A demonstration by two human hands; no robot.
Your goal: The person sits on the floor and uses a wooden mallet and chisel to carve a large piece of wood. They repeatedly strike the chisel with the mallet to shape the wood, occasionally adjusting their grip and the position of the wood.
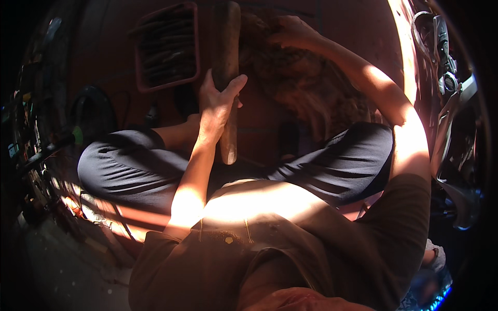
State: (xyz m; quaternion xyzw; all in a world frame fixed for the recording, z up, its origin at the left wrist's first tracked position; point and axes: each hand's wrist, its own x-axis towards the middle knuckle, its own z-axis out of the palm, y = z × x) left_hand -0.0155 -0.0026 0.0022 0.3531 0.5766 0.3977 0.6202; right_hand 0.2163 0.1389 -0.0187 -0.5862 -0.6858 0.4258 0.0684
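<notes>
A long, thick wooden stick (226, 46), rounded at its ends, stands nearly lengthwise before me. My left hand (218, 103) is wrapped around its lower half, with the thumb along the right side. My right arm reaches far forward, and my right hand (296, 32) is bent down at the far edge of a heap of brown, stringy material (306, 88). Its fingers look curled in the shadow; what they hold, if anything, cannot be made out. The heap spreads over the floor right of the stick.
A pink-rimmed basket (198, 52) of dark, long, thin pieces sits at the far left. My crossed legs in dark trousers (342, 166) frame the near floor. Metal and plastic gear (448, 83) stands along the right edge. Dark clutter lines the left.
</notes>
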